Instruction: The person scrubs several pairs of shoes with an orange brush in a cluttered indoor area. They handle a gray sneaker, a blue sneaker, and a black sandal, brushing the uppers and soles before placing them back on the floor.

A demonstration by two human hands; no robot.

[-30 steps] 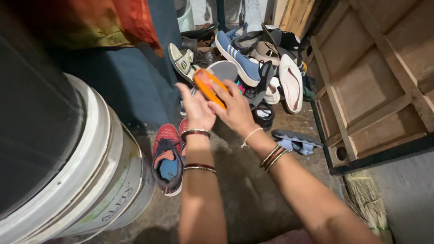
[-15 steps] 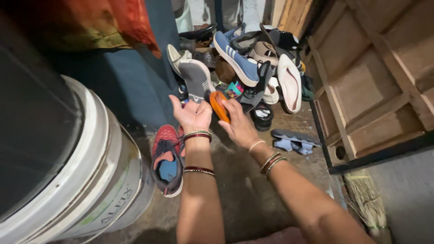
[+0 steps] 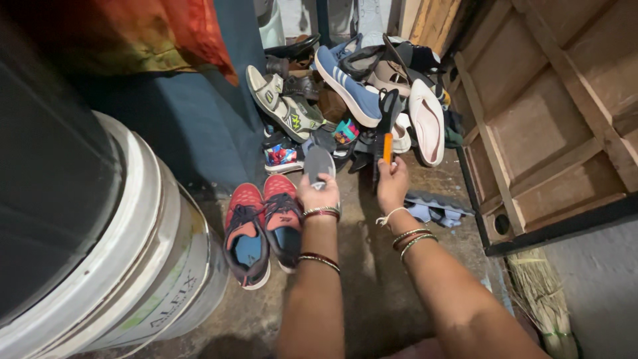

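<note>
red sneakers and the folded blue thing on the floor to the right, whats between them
In the head view, both hands sit between the red sneakers and the blue thing: left hand holding a grey shoe, right hand holding an orange-and-black shoe.

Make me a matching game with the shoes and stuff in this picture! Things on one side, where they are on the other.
Things:
1. red sneakers
2. grey shoe
3. broom
4. white bucket

Places:
A. far right, by the wooden panel
B. in the left hand
C. far left on the floor
D. side by side left of the left hand

Pairs: 1-D, 2-B, 3-A, 4-C
</note>
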